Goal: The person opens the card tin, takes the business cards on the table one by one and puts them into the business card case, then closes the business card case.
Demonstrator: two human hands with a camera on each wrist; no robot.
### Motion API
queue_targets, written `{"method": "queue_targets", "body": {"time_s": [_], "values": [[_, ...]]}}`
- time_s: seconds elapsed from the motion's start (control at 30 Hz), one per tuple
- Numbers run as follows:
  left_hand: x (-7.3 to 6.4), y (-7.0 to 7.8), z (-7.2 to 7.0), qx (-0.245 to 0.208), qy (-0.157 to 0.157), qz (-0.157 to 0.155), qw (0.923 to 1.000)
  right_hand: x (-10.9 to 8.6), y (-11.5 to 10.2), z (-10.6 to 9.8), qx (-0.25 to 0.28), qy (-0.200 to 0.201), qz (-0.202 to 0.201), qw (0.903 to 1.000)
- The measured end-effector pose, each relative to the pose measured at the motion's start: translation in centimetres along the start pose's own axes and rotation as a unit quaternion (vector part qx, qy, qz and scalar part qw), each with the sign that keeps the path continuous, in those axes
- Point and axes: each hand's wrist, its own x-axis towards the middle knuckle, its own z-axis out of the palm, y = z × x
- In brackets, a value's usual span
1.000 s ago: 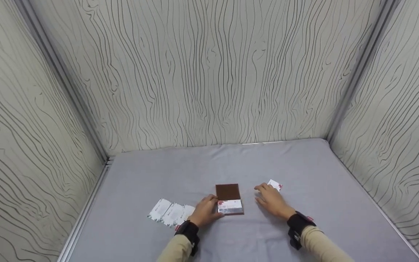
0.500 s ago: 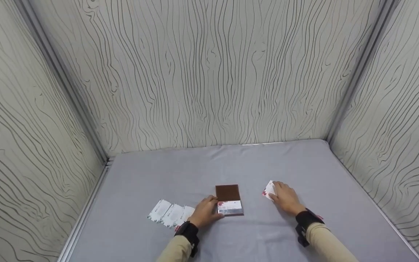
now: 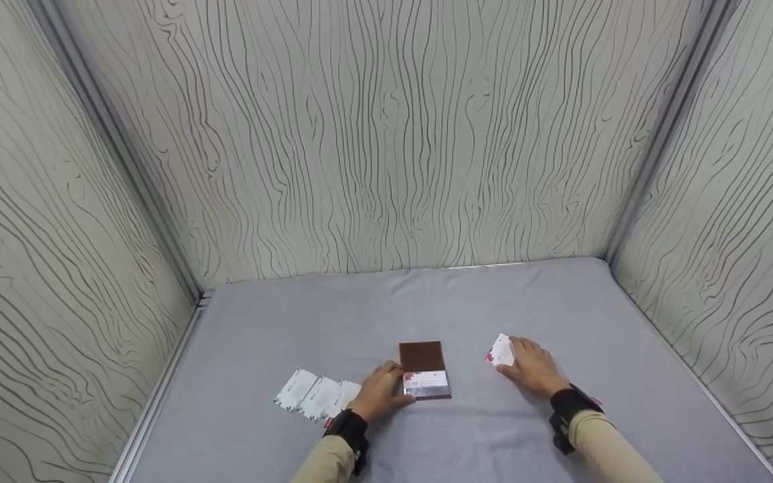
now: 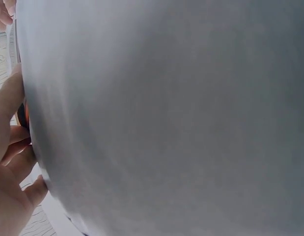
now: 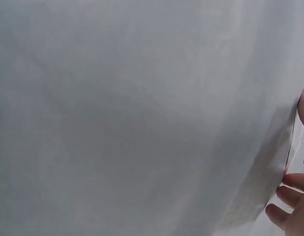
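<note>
A brown card holder (image 3: 421, 354) lies open on the grey cloth, a white card with red flowers (image 3: 425, 378) in the clear pocket of its near half. My left hand (image 3: 378, 392) holds the holder at its left edge, thumb by the near corner and fingertips higher along the side. To the right, my right hand (image 3: 534, 367) grips a loose business card (image 3: 501, 351), white with a red floral corner, between thumb and fingers. Fingers partly cover that card's right side. At the margin of the right wrist view, fingertips (image 5: 277, 214) meet the card's edge close over the cloth.
Several white cards with green leaf corners (image 3: 299, 388) lie overlapping to the left, partly behind the left hand. The grey cloth (image 3: 494, 295) covers the table, and wood-grain patterned walls (image 3: 386, 134) rise at the back and both sides.
The right hand has moved right onto the loose card and now grips it. The card's red corner has turned from the right side to the left. The left hand stays on the card holder.
</note>
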Motion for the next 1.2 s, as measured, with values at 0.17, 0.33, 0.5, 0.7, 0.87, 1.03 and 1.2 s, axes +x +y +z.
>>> {"method": "queue_targets", "body": {"time_s": [0.17,0.33,0.5,0.7,0.87,1.03,1.2], "values": [[-0.02,0.04,0.03,-0.001,-0.004,-0.009,1.0,0.34,0.2,-0.24,0.008,0.006,0.004,0.9999],[-0.21,0.23,-0.2,0.005,-0.001,0.003,1.0,0.56,0.36,-0.2,0.021,0.012,0.017,0.9996],[-0.3,0.26,-0.37,0.008,-0.002,0.007,0.9999,0.69,0.19,-0.18,0.037,0.037,0.015,0.9985],[-0.23,0.32,-0.42,0.009,-0.003,0.003,1.0,0.98,0.15,-0.11,0.042,0.065,0.013,0.9969],[-0.26,0.51,-0.66,0.001,-0.01,-0.015,0.9998,1.06,0.11,0.04,0.035,0.085,0.013,0.9957],[-0.12,0.69,-0.77,-0.003,-0.016,-0.027,0.9995,0.76,-0.02,0.01,0.043,0.125,-0.003,0.9913],[-0.14,0.68,-0.56,-0.001,-0.01,-0.016,0.9998,0.26,-0.42,-0.12,0.047,0.172,-0.024,0.9836]]}}
